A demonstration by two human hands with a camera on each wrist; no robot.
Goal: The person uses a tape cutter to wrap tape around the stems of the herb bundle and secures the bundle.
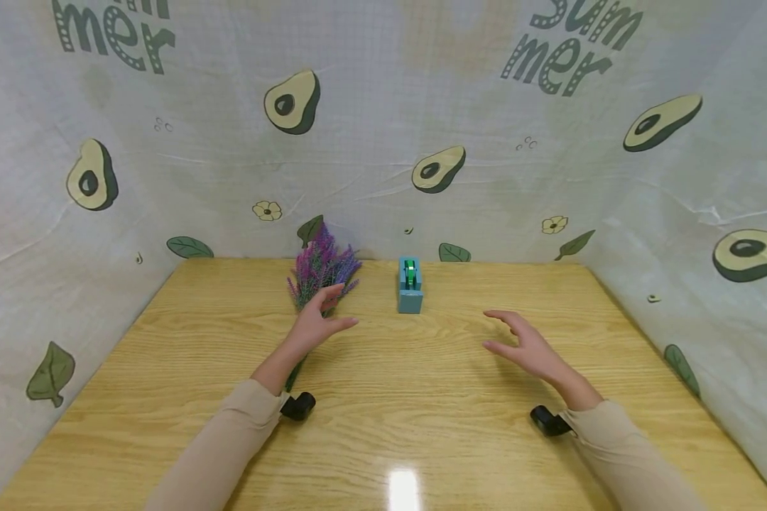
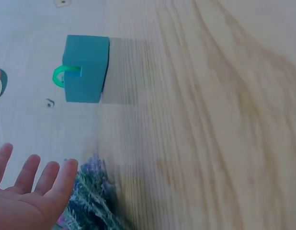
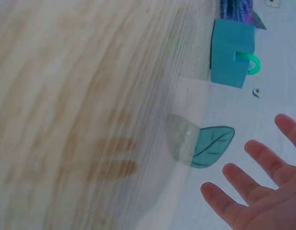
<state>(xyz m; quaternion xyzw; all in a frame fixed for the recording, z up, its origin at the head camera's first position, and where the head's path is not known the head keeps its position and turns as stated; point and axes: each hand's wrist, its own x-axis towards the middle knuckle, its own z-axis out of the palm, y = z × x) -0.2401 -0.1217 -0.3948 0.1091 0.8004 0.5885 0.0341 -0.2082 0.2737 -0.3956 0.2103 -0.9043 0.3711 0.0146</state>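
Note:
A bunch of purple and pink lavender-like flowers (image 1: 322, 264) lies on the wooden table at the back left, its stems pointing toward the front. My left hand (image 1: 314, 325) hovers over the stems with fingers spread, holding nothing; the hand hides part of the bunch. Right of it, near the back edge, stands a blue tape dispenser (image 1: 410, 301) with a green roll of tape (image 1: 410, 273) in it. My right hand (image 1: 529, 349) hangs above the table's right half, fingers loose and apart. Both wrist views show the dispenser beyond the outstretched fingers (image 3: 244, 184).
The wooden table (image 1: 383, 376) is bordered at the back and sides by a pale cloth (image 1: 371, 191) printed with avocados and leaves. Black wrist cameras (image 1: 298, 407) stick out from both beige sleeves (image 1: 230, 447). A bright light reflection lies on the table's front part.

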